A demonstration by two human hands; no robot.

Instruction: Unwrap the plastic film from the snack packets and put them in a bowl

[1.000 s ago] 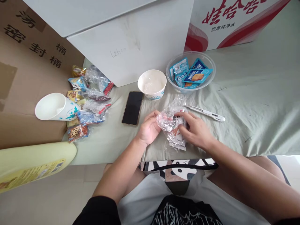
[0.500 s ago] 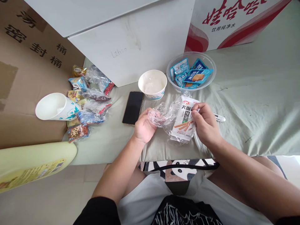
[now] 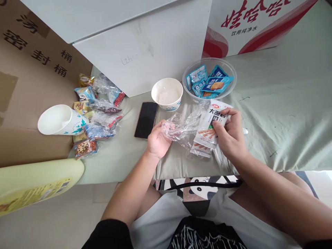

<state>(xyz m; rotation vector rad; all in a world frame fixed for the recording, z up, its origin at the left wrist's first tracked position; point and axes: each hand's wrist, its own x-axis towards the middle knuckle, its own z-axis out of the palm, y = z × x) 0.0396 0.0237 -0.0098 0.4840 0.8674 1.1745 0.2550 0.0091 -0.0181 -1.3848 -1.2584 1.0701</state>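
My left hand (image 3: pixel 160 139) is closed on the bunched end of a clear plastic bag (image 3: pixel 181 129). Pinched between thumb and fingers of my right hand (image 3: pixel 229 133) is a white snack packet (image 3: pixel 207 129) with stick-shaped food printed on it. Another packet (image 3: pixel 201 149) of the same look shows just below it, partly under the clear plastic. Beyond my hands stand a white paper bowl (image 3: pixel 167 93) and a round clear plastic tub (image 3: pixel 234 81) with several blue snack packets (image 3: pixel 215 84) inside.
A black phone (image 3: pixel 145 120) lies left of the bowl. Further left, several small wrapped snacks (image 3: pixel 100 107) lie by a tipped paper cup (image 3: pixel 55 120). A white box (image 3: pixel 145 52), a cardboard carton (image 3: pixel 31 90) and a red-and-white carton (image 3: pixel 249 31) border the cloth. A yellow-green container (image 3: pixel 52 173) is at lower left.
My right hand has drawn the white packet up and to the right, partly out of the plastic bag, uncovering the second packet below. My left hand keeps its hold on the bag.
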